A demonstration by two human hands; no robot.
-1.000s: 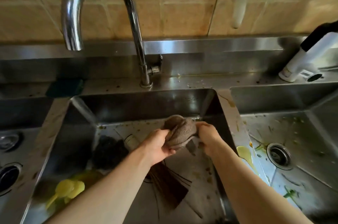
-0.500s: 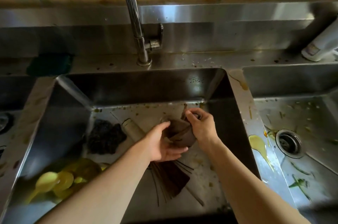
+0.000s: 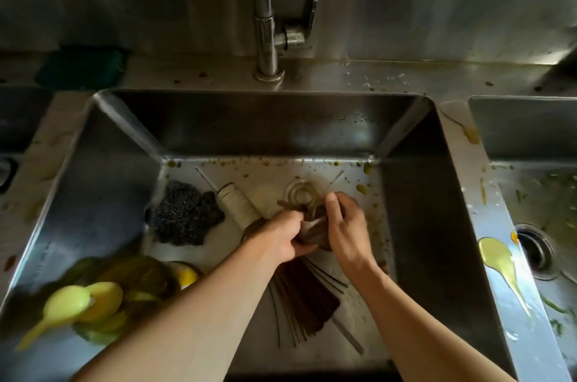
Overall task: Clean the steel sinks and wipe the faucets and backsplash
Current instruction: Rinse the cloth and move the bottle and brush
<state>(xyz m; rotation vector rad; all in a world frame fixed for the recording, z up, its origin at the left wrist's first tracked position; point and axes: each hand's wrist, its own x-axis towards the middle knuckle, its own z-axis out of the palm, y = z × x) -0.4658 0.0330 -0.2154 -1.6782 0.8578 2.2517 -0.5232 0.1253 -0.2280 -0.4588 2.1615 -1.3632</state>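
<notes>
A working kitchen's wash-up station: steel sinks (image 3: 281, 125) set side by side, a chrome faucet (image 3: 265, 22) rising beyond the hands (image 3: 315, 225), a steel backsplash (image 3: 437, 16) behind it. Left of the hands lies a scouring pad (image 3: 185, 214); food scraps and yellow sauce (image 3: 499, 260) spatter the divider to their right.

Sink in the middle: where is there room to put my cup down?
Bare floor lies behind the scourer and brush handle, along the back wall. The front left is crowded with yellow scoops, and the hands and brush bristles fill the middle.

Both hands (image 3: 315, 233) on brown cloth (image 3: 312, 230)
</notes>
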